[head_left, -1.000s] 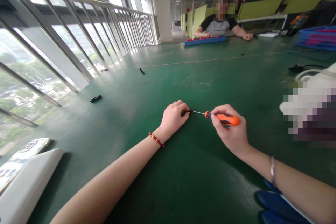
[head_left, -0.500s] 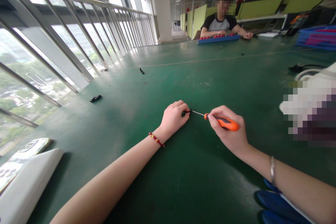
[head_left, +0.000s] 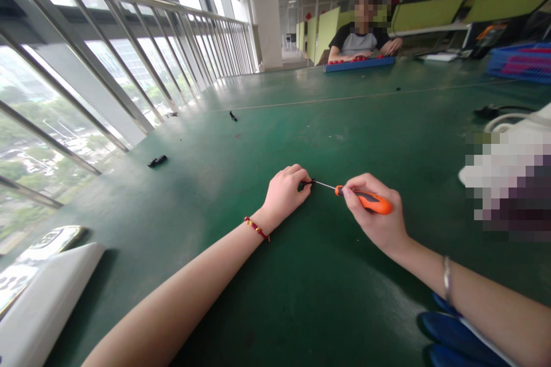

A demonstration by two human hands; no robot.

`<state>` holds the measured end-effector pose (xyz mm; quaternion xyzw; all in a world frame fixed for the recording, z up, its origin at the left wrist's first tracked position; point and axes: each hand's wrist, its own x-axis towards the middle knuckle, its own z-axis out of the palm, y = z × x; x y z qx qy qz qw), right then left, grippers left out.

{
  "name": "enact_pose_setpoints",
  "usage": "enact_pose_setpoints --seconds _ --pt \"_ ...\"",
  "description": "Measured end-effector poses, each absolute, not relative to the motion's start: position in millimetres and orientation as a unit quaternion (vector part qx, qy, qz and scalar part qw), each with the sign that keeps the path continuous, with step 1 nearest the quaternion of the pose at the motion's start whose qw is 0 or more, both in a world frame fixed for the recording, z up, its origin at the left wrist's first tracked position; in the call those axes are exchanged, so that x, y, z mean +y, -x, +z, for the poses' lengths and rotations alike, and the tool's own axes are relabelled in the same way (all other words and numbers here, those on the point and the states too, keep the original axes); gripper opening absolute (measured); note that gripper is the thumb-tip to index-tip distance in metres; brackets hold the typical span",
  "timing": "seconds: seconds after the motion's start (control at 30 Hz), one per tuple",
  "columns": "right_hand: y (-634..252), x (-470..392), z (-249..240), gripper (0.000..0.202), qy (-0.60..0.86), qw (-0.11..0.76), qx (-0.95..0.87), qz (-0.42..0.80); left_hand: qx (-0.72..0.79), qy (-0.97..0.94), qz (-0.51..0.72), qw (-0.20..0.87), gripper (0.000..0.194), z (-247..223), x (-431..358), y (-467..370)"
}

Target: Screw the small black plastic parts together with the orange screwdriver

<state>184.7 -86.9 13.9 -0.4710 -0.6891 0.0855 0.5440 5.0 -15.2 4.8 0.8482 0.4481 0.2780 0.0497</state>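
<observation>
On the green table my left hand is closed, its fingertips pinching a small black part. Most of that part is hidden by the fingers, so its kind does not show. My right hand is wrapped around the orange and black handle of a screwdriver. The thin metal shaft points left, and its tip meets the black part at my left fingertips.
Two small black pieces lie left of centre, one nearer and one farther. A white box sits lower left beside a shiny phone-like object. Across the table a person sits behind a blue tray. A blue basket stands far right.
My hands and the screwdriver look almost unmoved. Across the table, the other person's hand has drawn in from the right to the end of the blue tray.
</observation>
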Motion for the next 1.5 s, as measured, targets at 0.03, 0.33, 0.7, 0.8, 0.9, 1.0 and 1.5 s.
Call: enact_pose_setpoints --seconds 0.03,0.33,0.7,0.8,0.9,1.0,1.5 --pt "-184.0 -86.6 13.8 0.009 0.470 0.545 -0.688 0.092 0.448 -0.848 0.278 0.051 0.004 4.7 -14.9 -5.0" --pt "-183.0 -84.1 12.5 0.033 0.444 0.589 -0.666 0.111 0.452 -0.848 0.270 0.054 0.004 6.6 -15.8 -5.4" --pt "-182.0 -84.7 12.3 0.031 0.444 0.596 -0.664 0.082 0.461 -0.846 0.264 0.048 0.005 7.6 -16.4 -6.3" --pt "-183.2 -85.0 12.5 0.032 0.447 0.572 -0.680 0.101 0.458 -0.847 0.264 0.049 0.005 7.8 -16.6 -6.4" --pt "-184.2 -87.3 12.9 0.006 0.464 0.519 -0.713 0.079 0.458 -0.848 0.264 0.049 0.004 7.8 -16.7 -6.5" --pt "-183.8 -88.4 12.8 0.001 0.466 0.517 -0.713 0.081 0.458 -0.847 0.266 0.050 0.004 7.5 -16.5 -6.6" --pt "-183.9 -88.6 13.4 0.007 0.462 0.506 -0.725 0.069 0.455 -0.846 0.271 0.056 0.004 7.4 -16.6 -6.1"
